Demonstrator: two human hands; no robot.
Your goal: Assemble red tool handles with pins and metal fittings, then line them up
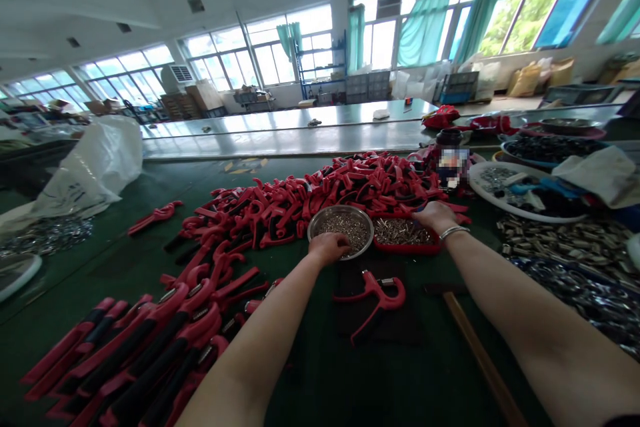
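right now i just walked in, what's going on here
A person has the left hand at a round metal bowl of small metal parts, fingers over the contents. The right hand is at the far right corner of a red tray of metal pins; whether it grips anything is unclear. In front of them, one red hand grip lies on a dark mat, with a hammer to its right. Many more red grips are heaped behind the bowl.

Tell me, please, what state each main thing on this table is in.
Metal bowl: uncovered, holding small parts
Red tray: uncovered, holding metal pins
Left hand: bent over the metal bowl
Right hand: at the red tray's right end
Red spring grip: lying spread open on dark mat
Hammer: lying down, unheld
Red grip pile: heaped loosely
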